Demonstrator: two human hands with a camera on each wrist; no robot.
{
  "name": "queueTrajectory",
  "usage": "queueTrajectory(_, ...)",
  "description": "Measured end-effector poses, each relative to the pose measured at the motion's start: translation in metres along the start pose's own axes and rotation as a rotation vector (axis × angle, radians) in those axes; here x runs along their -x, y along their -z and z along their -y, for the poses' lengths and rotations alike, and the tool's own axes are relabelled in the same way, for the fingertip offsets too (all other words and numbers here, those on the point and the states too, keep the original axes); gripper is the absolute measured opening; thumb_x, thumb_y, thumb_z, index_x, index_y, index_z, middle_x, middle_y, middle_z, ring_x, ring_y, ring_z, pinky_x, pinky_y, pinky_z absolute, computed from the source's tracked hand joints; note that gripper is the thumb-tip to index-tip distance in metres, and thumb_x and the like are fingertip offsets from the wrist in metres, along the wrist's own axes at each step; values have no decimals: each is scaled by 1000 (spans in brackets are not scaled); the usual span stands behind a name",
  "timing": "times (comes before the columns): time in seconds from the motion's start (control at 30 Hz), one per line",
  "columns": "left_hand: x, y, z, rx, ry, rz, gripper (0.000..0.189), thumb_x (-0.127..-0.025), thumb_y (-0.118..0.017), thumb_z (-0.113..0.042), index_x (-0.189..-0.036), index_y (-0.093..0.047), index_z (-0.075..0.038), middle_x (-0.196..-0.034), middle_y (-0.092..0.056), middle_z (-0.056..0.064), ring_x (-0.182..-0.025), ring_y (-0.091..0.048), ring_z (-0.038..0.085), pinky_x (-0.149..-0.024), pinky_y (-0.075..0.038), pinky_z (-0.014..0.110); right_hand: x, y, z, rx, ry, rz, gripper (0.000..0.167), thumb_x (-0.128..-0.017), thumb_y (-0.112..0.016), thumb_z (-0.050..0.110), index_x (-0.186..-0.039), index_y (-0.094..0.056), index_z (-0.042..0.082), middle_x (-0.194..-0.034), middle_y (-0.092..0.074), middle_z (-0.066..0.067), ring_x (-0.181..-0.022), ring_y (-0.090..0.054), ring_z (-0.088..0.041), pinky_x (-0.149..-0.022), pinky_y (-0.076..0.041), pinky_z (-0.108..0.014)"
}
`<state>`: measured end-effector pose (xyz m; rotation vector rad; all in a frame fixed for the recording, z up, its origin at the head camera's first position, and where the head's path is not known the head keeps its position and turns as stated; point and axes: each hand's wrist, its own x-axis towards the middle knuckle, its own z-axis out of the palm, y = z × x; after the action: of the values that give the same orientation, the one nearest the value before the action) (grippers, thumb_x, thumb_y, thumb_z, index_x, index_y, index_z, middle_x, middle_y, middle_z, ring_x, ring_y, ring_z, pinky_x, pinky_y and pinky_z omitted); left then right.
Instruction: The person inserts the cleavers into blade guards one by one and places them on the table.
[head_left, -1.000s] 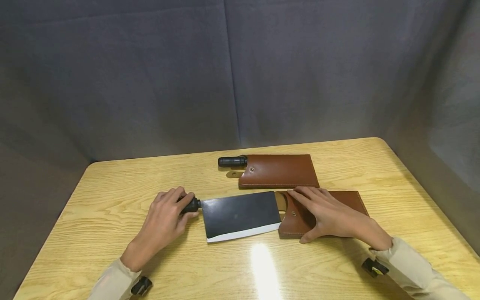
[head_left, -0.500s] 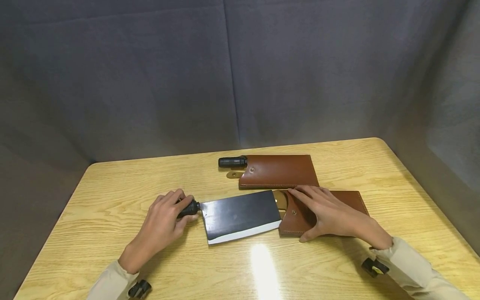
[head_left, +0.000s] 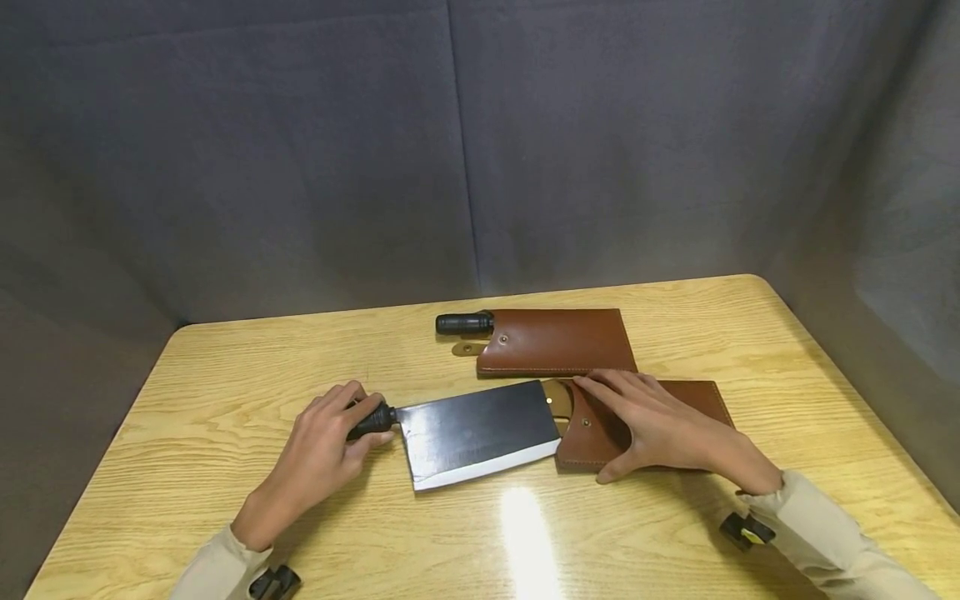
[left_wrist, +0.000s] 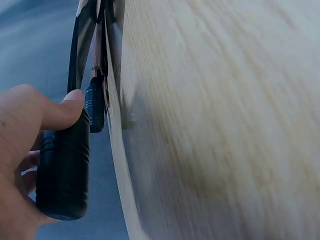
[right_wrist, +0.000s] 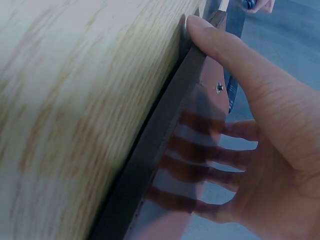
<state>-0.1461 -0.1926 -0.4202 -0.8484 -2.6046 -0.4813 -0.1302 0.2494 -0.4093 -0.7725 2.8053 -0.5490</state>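
In the head view, my left hand [head_left: 326,433] grips the black handle [left_wrist: 65,170] of a cleaver [head_left: 480,433]. Its broad dark blade has a pale cutting edge turned toward me. The blade's front end lies outside the mouth of a brown leather sheath [head_left: 690,400], its lower corner close to or touching the mouth. A tan strap [head_left: 557,400] shows at that mouth. My right hand [head_left: 652,421] spans this sheath and holds it, thumb at the near edge and fingers at the far one. The right wrist view shows the thumb at the edge beside a snap stud [right_wrist: 219,88].
Behind lies a second brown sheath [head_left: 558,340] with a black-handled knife [head_left: 461,323] in it and a loose tan strap [head_left: 468,349]. The wooden table [head_left: 225,375] ends at a grey curtain [head_left: 337,167] at the back and sides.
My left hand has drawn slightly left and toward me with the cleaver, whose blade has tilted a little. The right hand and the sheath have stayed almost in place.
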Motion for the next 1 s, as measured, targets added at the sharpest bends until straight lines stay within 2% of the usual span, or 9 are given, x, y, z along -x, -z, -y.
queueTrajectory(0.2,2,0,3,45,-3,-11,45,-81,-91,-18,-117,-76,5,-93,-60,3,-75,-44,12,-60,-35,23,1,1,-3,-7,-2,9,125,-70,-91,62,-165,-28,9,-165,-30,-24,-151,-30,-50,-118,-18,-75)
queueTrajectory(0.63,-3,-2,3,87,-3,11,47,-83,-90,-18,-120,-75,6,-95,-61,3,-78,-44,12,-63,-35,25,4,0,-1,-12,19,5,124,-70,-93,58,-165,-29,9,-166,-30,-23,-151,-29,-50,-117,-18,-76)
queueTrajectory(0.77,-6,-2,4,88,-24,1,45,-83,-90,-17,-119,-76,5,-94,-61,3,-77,-45,13,-63,-35,25,3,-2,-1,6,34,-6,123,-70,-93,57,-164,-30,9,-165,-32,-22,-151,-31,-49,-117,-19,-76)
queueTrajectory(1.0,-12,0,5,108,-26,13,43,-84,-89,-17,-119,-76,4,-95,-60,3,-77,-45,13,-62,-36,25,3,-2,0,29,45,-44,123,-68,-96,52,-163,-32,8,-163,-35,-21,-150,-34,-47,-117,-21,-75)
